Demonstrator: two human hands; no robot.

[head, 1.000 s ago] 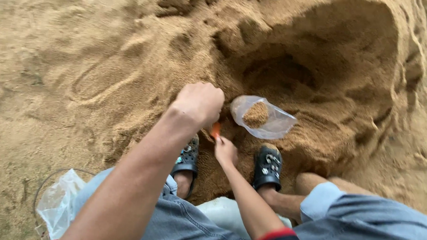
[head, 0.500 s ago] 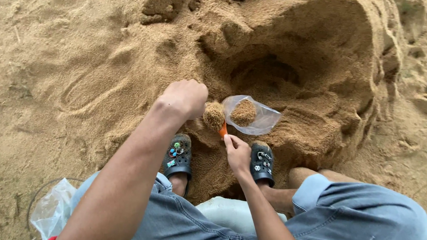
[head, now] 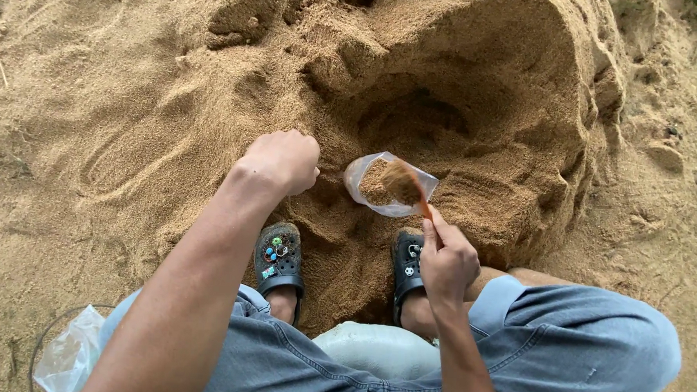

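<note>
Loose tan sand (head: 132,132) covered the ground, heaped into a hollowed mound (head: 485,108). At its foot a clear plastic bag (head: 364,190), partly filled with sand, lay just ahead of two dark clogs (head: 279,256). The left hand (head: 283,160) was clenched beside the bag's mouth. The right hand (head: 447,259) pinched an orange-handled scoop (head: 404,183), heaped with sand, over the bag.

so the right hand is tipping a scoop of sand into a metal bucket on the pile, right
Not a metal bucket. In the head view the right hand tips the sand-laden scoop into a clear plastic bag held open on the sand pile. The rest is right.
</note>
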